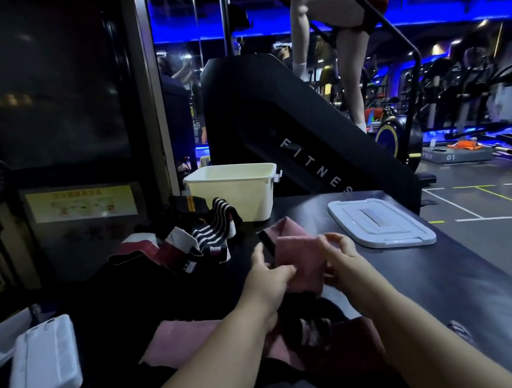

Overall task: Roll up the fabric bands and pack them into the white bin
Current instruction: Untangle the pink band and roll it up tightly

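Dim gym, black table [467, 268]; left hand [269, 280] and right hand [340, 256] both pinch pink band [300, 260]; white bin [235, 193] behind, lid [379, 221] beside.

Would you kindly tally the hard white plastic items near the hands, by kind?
Open bin: 1
Flat lid: 1
Ribbed slab, kind unclear: 1
Total: 3

The black stair machine [273, 134] reads "FITNES", the grey platform [458, 156] "01".
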The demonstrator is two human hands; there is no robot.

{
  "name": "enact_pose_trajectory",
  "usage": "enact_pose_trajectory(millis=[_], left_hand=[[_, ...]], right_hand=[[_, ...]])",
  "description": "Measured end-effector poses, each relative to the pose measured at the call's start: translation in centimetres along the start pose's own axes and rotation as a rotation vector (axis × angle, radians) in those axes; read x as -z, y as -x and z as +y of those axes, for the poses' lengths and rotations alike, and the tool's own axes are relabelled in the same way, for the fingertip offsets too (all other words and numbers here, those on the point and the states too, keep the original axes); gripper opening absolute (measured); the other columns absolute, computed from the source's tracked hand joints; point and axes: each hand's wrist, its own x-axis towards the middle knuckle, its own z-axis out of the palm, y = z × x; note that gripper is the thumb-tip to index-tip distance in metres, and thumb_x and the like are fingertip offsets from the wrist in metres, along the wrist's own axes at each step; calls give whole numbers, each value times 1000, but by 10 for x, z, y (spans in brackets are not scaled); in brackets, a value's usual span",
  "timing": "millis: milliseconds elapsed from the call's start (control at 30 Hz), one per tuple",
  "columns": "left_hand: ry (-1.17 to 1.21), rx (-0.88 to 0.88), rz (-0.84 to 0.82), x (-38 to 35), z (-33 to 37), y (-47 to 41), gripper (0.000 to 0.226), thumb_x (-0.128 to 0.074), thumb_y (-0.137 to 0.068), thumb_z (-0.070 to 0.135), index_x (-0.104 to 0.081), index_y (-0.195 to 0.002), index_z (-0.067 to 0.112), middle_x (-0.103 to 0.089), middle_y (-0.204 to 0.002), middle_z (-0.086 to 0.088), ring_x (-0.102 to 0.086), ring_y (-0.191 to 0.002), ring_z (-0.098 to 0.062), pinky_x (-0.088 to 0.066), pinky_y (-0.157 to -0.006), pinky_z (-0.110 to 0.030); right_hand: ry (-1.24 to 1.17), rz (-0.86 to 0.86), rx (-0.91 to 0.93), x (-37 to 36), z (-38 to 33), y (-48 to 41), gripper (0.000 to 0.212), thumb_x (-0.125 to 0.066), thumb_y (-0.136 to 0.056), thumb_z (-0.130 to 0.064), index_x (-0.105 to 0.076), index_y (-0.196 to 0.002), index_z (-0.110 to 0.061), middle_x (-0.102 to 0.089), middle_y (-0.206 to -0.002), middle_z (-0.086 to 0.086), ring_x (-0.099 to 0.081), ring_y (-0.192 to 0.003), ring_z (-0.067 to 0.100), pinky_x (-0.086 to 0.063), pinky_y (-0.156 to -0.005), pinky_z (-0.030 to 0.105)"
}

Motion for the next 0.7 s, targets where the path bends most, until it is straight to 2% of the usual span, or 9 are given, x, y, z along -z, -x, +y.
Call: enact_pose_trajectory(millis=[100, 200, 267, 333, 400, 467, 567, 633, 700], left_hand=[[91, -14, 119, -1, -3, 1, 91, -66, -83, 5, -15, -153, 32, -60, -128, -11, -63, -111, -27, -51, -98, -47], [135, -23, 218, 0, -5, 1, 94, -65, -87, 0, -7, -155, 30, -52, -138, -9, -56, -119, -25, -44, -106, -46], [166, -29, 241, -2, -7, 4, 97, -65, -87, 2, -1, -155, 31, -42, -145, -6, -50, -126, -22, -38, -111, -43], [165, -43, 249, -4, -7, 8, 99, -66, -87, 2, 2, -155, 28, -34, -144, 1, -42, -126, -16, -35, -110, -37], [156, -48, 264, -5, -8, 10, 94, -67, -86, 2, -6, -153, 22, -36, -135, 0, -42, -120, -16, -37, -100, -33], [149, -24, 292, -2, -8, 11, 83, -73, -78, 3, -23, -141, 17, -45, -128, -5, -49, -111, -20, -40, -94, -32], [163, -13, 349, 4, -7, 14, 75, -77, -52, 11, -38, -117, 17, -58, -120, -13, -61, -107, -29, -52, -94, -48], [104, -21, 349, 8, -8, 17, 78, -79, -54, 8, -40, -120, 14, -61, -116, -15, -64, -103, -30, -54, -92, -50], [10, -53, 359, 11, -11, 21, 81, -80, -64, -2, -36, -131, 11, -62, -113, -8, -63, -104, -24, -52, -96, -42]], right_hand=[[85, -111, -138, 5, -4, 10, 66, -69, -87, -38, -32, -139, -26, -69, -101, 4, -66, -72, 16, -52, -65, 28], [385, -226, -195, 14, -1, 18, 84, -85, -68, -45, -36, -136, -34, -67, -95, 2, -62, -70, 10, -46, -61, 22], [527, -242, -179, 15, 1, 23, 79, -89, -63, -41, -45, -128, -35, -65, -96, 0, -64, -74, 9, -50, -65, 21], [539, -219, -156, 14, 1, 29, 60, -89, -66, -28, -56, -116, -30, -66, -90, -2, -66, -70, 7, -53, -68, 23], [496, -179, -143, 16, 2, 30, 57, -87, -68, -14, -57, -115, -26, -66, -89, 2, -65, -65, 9, -53, -63, 25], [425, -108, -143, 22, 4, 29, 59, -84, -69, -5, -57, -118, -23, -64, -98, 10, -66, -68, 16, -54, -60, 29], [285, -16, -122, 33, 4, 27, 52, -78, -74, 4, -57, -115, -21, -62, -104, 16, -65, -73, 27, -51, -52, 28], [278, 15, -78, 39, 1, 27, 43, -71, -78, 8, -56, -108, -19, -64, -95, 14, -65, -70, 27, -44, -48, 23], [369, 27, -47, 44, -1, 27, 39, -68, -80, 8, -56, -102, -22, -66, -87, 10, -64, -61, 19, -39, -49, 22]])
